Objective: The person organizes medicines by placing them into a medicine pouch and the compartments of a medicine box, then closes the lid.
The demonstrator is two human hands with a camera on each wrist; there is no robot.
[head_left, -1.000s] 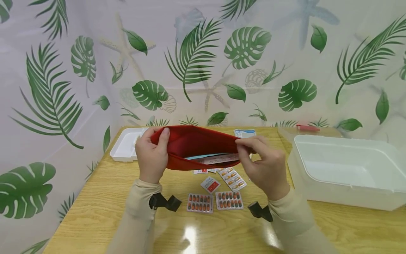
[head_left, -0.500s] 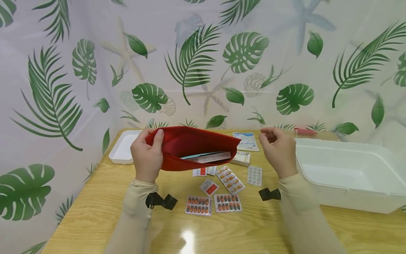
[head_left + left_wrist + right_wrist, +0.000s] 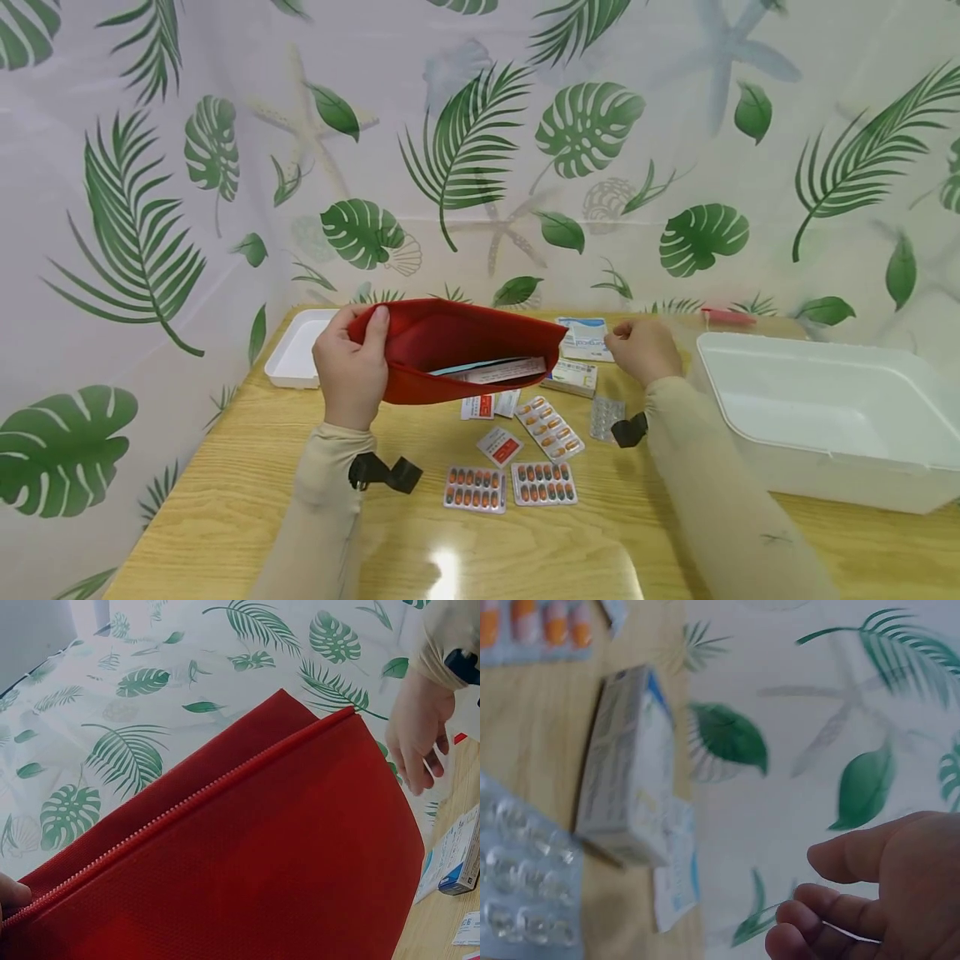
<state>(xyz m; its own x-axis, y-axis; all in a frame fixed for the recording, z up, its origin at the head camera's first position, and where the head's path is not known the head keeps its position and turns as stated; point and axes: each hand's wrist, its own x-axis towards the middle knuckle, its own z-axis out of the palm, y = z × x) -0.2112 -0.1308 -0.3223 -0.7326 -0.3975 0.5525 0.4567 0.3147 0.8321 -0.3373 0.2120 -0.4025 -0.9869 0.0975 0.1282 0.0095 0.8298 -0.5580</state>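
Note:
A red zippered pouch point(image 3: 420, 388) is held up over the table with its mouth gaping; its zip teeth show in the left wrist view. My left hand point(image 3: 351, 367) grips its left end, thumb over the edge. Inside the pouch lie a light-coloured printed box point(image 3: 510, 371) and something pale blue. My right hand point(image 3: 647, 350) is off the pouch, holding nothing, fingers loosely bent. It is nearest to a flat packet printed "surgical" point(image 3: 585, 340) and a small medicine box point(image 3: 573, 379). A clear blister pack point(image 3: 525, 877) lies near that box.
Several capsule blister packs point(image 3: 544, 483) and small red-and-white packets point(image 3: 499, 447) lie in the middle of the wooden table. A large white bin point(image 3: 825, 417) stands at the right, a white tray point(image 3: 292, 354) at the back left. The leaf-print curtain point(image 3: 480, 167) hangs behind.
My right hand has let go of the pouch's right end, moved off to the right and then forward to near the flat packet. The left hand keeps the pouch at almost the same place.

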